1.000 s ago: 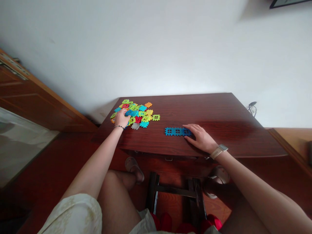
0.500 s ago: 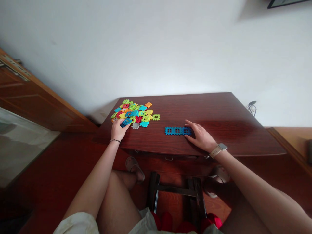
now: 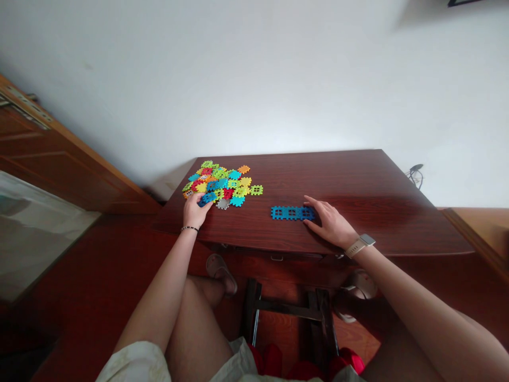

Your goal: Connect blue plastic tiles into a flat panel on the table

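Note:
A strip of three blue interlocking window tiles lies flat on the dark wooden table. Around its right end my right hand rests, thumb and fingers apart on either side of the last tile, without a visible pinch. My left hand is at the near edge of a pile of colourful notched tiles. Its thumb and fingers are closed on a blue window tile, which the hand partly hides. Beside that tile lie a grey tile and a cyan tile.
The table stands against a white wall, with drawers under its front edge. A black cable hangs by its right side. Below is a dark stool frame between my legs. A wooden door is at left.
The view has shifted slightly. Both hands stay in the same places relative to the tiles; the blue tile at my left hand looks a little flatter.

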A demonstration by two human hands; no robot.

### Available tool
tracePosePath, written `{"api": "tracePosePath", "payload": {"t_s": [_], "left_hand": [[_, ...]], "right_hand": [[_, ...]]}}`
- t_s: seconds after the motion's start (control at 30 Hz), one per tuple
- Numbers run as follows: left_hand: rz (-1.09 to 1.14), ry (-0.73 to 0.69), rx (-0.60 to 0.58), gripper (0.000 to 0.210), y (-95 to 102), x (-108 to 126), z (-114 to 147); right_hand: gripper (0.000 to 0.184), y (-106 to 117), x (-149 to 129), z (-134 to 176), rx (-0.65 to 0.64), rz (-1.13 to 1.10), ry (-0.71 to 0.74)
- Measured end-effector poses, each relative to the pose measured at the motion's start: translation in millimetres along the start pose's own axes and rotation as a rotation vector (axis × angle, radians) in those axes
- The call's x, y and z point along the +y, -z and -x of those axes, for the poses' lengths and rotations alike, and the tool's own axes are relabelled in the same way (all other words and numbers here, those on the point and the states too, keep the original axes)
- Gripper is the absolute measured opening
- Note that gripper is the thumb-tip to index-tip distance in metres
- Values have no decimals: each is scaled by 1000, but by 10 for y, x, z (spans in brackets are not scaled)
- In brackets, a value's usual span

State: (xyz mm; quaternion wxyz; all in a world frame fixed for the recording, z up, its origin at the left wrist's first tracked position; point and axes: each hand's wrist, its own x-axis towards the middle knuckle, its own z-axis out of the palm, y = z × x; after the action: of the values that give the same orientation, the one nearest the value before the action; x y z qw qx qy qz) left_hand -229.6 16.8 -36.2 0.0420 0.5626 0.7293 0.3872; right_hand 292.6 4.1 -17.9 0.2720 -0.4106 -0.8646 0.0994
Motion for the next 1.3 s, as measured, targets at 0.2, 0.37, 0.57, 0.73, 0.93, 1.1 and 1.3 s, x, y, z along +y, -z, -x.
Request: {"api": "tracePosePath", "payload": {"t_s": [0.2,0.37,0.57,0.73,0.93,1.1,1.3], "left_hand": [[315,183,81,48,-27,-86,-39],[343,217,100,44,18,-167,-51],[235,172,92,38,36,-239,-59],[353,253,105,40,24,-215,-69],[292,270,161,40,75,-285,-82],[202,199,159,37,122,-352,-79],[-1,71,32,46,165,-222,-40]], "right_hand": [[73,1,1,-4,-11,4,-2],[68,4,-3,-3,-10,17,-2],[62,1,-7,4,-11,39,4],[62,5,-11,4,-15,40,7],[62,5,-9,8,-17,45,-2],[60,2,-5,10,-22,53,-10],[62,6,-13,6,-14,59,-4]]}}
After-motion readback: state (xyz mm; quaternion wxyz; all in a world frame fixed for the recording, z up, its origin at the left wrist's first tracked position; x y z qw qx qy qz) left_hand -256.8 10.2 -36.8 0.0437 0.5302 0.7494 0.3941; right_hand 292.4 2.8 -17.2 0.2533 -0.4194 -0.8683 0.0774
